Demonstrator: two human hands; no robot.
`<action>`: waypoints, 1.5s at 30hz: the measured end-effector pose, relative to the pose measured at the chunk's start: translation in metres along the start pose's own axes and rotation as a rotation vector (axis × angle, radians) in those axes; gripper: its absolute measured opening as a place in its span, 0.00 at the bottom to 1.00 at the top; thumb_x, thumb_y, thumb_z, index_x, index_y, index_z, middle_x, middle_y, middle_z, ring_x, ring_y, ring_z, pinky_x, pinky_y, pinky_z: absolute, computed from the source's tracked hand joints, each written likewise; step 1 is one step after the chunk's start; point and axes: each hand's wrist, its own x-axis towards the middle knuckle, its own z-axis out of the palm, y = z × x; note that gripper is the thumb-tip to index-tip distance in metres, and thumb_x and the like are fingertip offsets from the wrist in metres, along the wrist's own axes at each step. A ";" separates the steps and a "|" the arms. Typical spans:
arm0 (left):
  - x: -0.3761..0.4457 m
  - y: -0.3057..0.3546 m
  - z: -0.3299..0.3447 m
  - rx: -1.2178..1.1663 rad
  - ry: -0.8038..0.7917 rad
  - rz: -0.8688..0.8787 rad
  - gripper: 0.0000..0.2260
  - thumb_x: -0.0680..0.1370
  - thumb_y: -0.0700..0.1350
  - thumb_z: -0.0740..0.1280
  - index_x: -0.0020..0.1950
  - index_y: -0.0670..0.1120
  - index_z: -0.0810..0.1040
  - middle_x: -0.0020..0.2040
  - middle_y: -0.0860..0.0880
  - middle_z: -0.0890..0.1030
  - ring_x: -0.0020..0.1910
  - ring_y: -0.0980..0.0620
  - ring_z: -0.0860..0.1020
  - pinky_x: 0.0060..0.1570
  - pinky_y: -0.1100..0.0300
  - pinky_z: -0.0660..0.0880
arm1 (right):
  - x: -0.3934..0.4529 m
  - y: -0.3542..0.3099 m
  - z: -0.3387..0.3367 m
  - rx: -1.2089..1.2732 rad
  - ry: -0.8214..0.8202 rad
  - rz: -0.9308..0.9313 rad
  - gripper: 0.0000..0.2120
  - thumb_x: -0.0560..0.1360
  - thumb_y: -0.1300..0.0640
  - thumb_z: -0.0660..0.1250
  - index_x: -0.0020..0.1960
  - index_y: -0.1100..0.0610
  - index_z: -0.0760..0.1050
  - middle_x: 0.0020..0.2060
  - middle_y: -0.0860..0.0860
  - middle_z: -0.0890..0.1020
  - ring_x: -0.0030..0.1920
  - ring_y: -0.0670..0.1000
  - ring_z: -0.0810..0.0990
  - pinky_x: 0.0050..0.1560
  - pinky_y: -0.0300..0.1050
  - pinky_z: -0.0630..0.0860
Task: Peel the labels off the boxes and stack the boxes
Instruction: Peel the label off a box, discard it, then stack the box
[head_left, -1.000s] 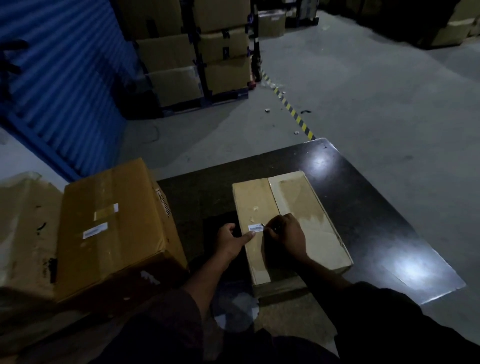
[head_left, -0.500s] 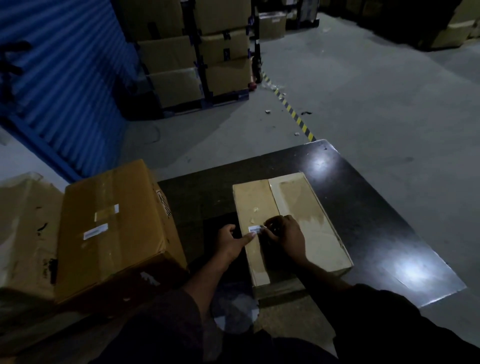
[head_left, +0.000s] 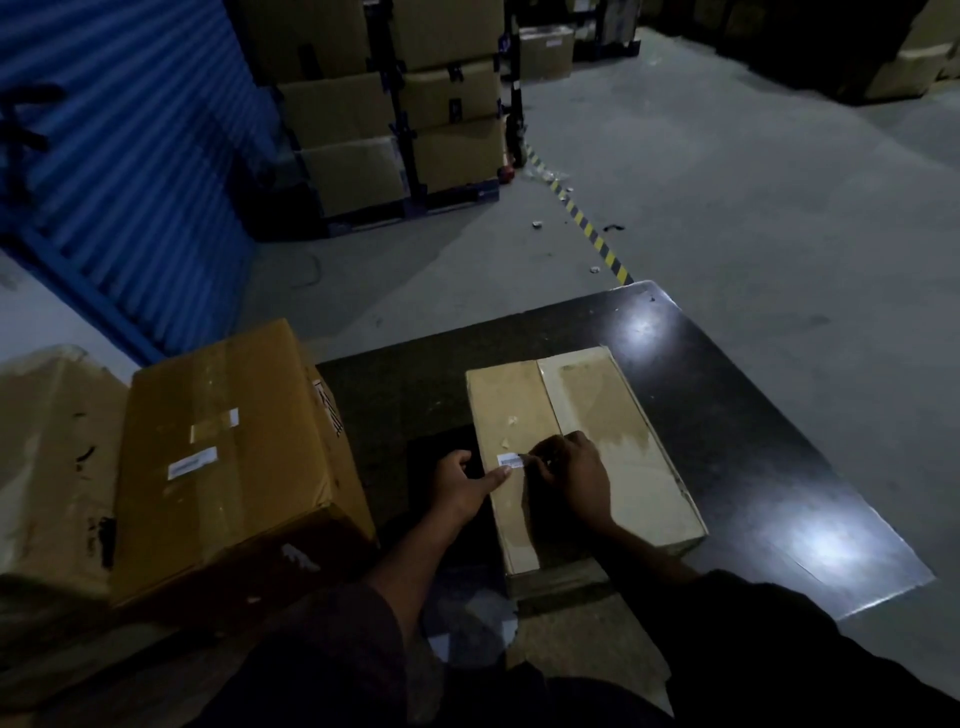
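Note:
A flat pale cardboard box (head_left: 613, 421) lies on the dark table (head_left: 727, 415) in front of me. A small white barcode label (head_left: 509, 459) sticks to its left flap. My left hand (head_left: 462, 486) rests at the box's left edge, its thumb pressing the top just below the label. My right hand (head_left: 574, 473) has curled fingers picking at the label's right end. To the left stands a larger brown box (head_left: 228, 457) with a white label (head_left: 192, 462) and a strip of tape on top.
Another worn box (head_left: 47, 452) sits at the far left. Stacked cartons on a pallet (head_left: 395, 119) stand beyond the table beside a blue shutter wall (head_left: 119, 171). A yellow-black floor stripe (head_left: 587, 228) runs toward the table. Grey concrete floor lies to the right.
Both hands stay at the label with only small finger shifts. The label remains on the box.

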 end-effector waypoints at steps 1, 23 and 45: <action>0.000 0.000 0.000 -0.004 0.000 0.000 0.35 0.70 0.48 0.77 0.72 0.39 0.68 0.70 0.41 0.72 0.67 0.44 0.72 0.60 0.56 0.71 | -0.001 -0.001 -0.001 -0.007 0.008 -0.008 0.06 0.75 0.50 0.68 0.49 0.51 0.80 0.47 0.49 0.77 0.46 0.47 0.74 0.43 0.39 0.71; 0.004 -0.005 0.001 -0.018 -0.004 0.024 0.34 0.70 0.49 0.77 0.71 0.40 0.69 0.68 0.41 0.74 0.65 0.45 0.74 0.61 0.55 0.73 | 0.000 0.000 -0.001 0.008 -0.011 -0.019 0.08 0.72 0.47 0.70 0.48 0.50 0.81 0.44 0.45 0.75 0.45 0.46 0.75 0.41 0.38 0.70; 0.003 -0.017 -0.007 -0.016 -0.150 0.086 0.28 0.79 0.52 0.66 0.75 0.41 0.65 0.73 0.41 0.68 0.71 0.45 0.68 0.70 0.53 0.66 | 0.001 0.001 -0.004 0.025 -0.050 -0.069 0.11 0.71 0.46 0.72 0.51 0.49 0.82 0.45 0.50 0.79 0.43 0.47 0.77 0.42 0.40 0.75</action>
